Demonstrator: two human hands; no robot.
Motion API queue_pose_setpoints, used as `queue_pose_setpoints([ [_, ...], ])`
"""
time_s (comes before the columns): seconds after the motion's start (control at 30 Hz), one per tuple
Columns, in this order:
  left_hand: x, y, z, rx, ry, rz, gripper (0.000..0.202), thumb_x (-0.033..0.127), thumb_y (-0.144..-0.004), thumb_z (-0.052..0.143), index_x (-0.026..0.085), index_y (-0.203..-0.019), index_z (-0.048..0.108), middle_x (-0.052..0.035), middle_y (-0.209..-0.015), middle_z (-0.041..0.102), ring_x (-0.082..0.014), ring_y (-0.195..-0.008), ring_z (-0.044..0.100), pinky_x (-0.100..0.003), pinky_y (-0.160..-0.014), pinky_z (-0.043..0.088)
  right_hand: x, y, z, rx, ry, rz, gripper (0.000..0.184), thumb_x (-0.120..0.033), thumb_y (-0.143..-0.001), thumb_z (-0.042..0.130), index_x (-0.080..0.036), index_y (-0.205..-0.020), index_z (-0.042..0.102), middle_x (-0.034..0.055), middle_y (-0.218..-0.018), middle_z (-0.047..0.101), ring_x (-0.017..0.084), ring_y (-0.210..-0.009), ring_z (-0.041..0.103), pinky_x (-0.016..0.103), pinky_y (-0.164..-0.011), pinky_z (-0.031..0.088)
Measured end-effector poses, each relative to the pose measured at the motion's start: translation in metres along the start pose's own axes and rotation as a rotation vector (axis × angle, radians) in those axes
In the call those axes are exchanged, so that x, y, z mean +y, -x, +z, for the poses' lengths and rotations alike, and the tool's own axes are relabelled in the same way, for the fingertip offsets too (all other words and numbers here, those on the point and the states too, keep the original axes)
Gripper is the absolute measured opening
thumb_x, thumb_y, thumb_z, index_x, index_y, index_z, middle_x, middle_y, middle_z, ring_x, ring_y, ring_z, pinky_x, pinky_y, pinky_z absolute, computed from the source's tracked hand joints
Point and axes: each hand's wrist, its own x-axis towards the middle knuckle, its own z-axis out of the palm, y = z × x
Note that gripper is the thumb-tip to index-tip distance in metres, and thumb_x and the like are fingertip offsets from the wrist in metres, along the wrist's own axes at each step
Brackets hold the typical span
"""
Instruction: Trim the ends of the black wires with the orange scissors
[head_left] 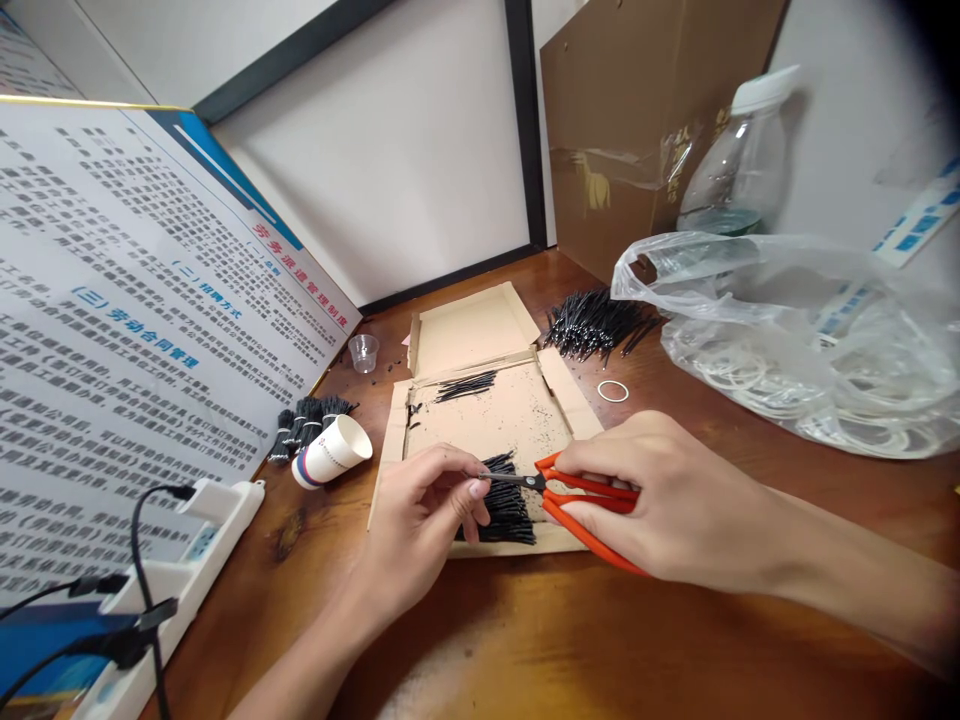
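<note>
My right hand point(637, 490) is wrapped round the orange handles of a pair of scissors point(592, 495). The blades point left and reach the fingertips of my left hand point(431, 500). Thumb and forefinger of that hand are pinched together at the blade tips; whatever small piece they hold is hidden. Just below the blades lies a pile of short black strips point(506, 515) on an opened cardboard box point(450, 430). Farther back in the box is a smaller row of black strips point(466, 386), with dark crumbs scattered about.
Loose black strips with shiny ends point(592, 322) are heaped behind the box. A plastic bag point(810, 370) of pale bands and a bottle point(739, 170) stand right. Left are a tipped paper cup point(334, 452), tied black bundles point(304, 425), a clear cup point(364, 352) and a power strip point(180, 590).
</note>
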Motion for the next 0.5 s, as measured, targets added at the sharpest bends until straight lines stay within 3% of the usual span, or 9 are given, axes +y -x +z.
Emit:
queue_pose_setpoints([
  [0.2, -0.0017, -0.0010, -0.0001, 0.004, 0.009, -0.003, 0.008, 0.021, -0.093, 0.061, 0.016, -0.089, 0.065, -0.0020, -0.072, 0.063, -0.0102, -0.056, 0.061, -0.021, -0.048, 0.054, 0.0016, -0.0021, -0.0003, 0.032, -0.029, -0.007, 0.022, -0.021, -0.082, 0.055, -0.016, -0.061, 0.058, -0.0064, -0.048, 0.035, 0.007, -0.046, 0.023, 0.025, -0.046, 0.022],
  [0.5, 0.0007, -0.0022, 0.0009, -0.002, 0.007, -0.007, 0.008, 0.021, -0.093, 0.061, 0.016, -0.087, 0.065, -0.0008, -0.072, 0.061, -0.0087, -0.055, 0.060, -0.019, -0.048, 0.054, 0.0017, -0.0005, 0.0000, -0.017, -0.013, -0.010, 0.022, -0.022, -0.083, 0.054, -0.016, -0.064, 0.060, -0.0062, -0.048, 0.039, 0.007, -0.047, 0.024, 0.025, -0.049, 0.025],
])
